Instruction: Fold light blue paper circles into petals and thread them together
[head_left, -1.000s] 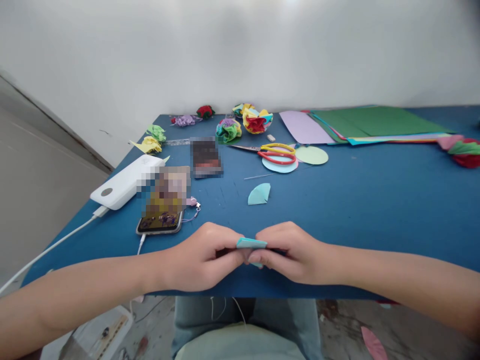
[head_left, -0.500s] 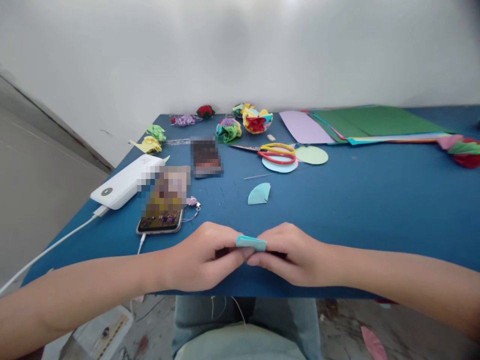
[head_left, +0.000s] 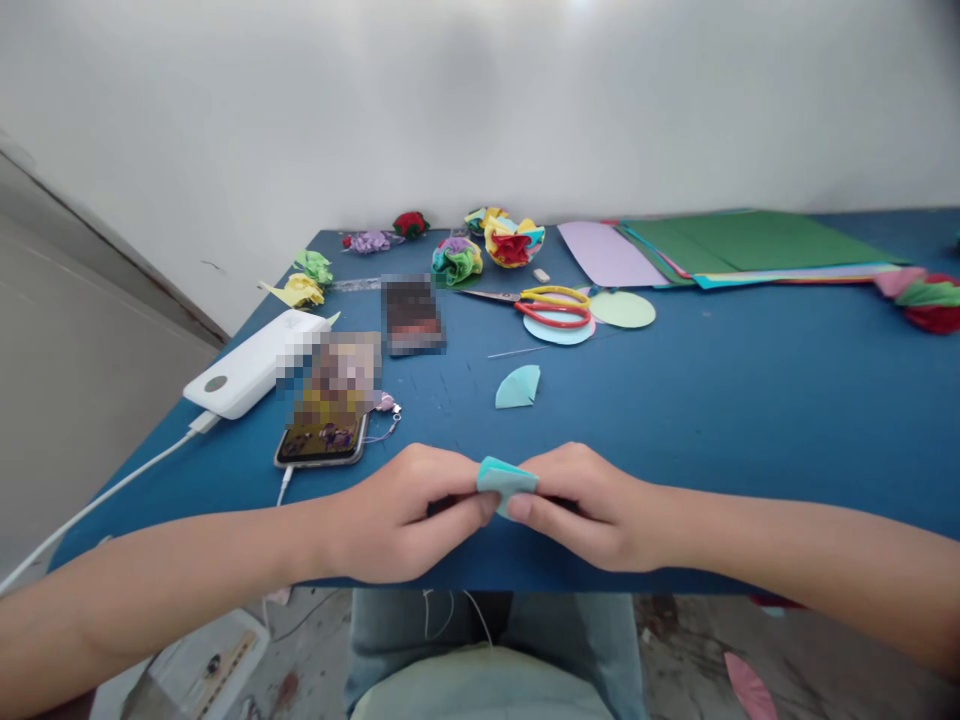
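Between my hands, over the table's front edge, is a small folded piece of light blue paper (head_left: 507, 481). My left hand (head_left: 420, 512) pinches its left side, thumb on the near face. On the right side my right hand (head_left: 589, 508) grips it the same way, its thumb close to the other one. The paper's layers part slightly along the top. Just beyond my hands a second light blue paper piece (head_left: 517, 388), folded into a fan-like wedge, lies flat on the blue table (head_left: 735, 420).
Scissors (head_left: 555, 305) rest on cut paper ovals, with a needle (head_left: 517, 352) nearby. Crumpled paper flowers (head_left: 514, 243) line the back. Coloured sheets (head_left: 750, 243) lie back right. A phone (head_left: 322, 440) and white power bank (head_left: 255, 365), both cabled, sit at left.
The folded paper between my hands has tilted, so more of its face shows. My thumbs have moved slightly apart over it. The other things lie where they were.
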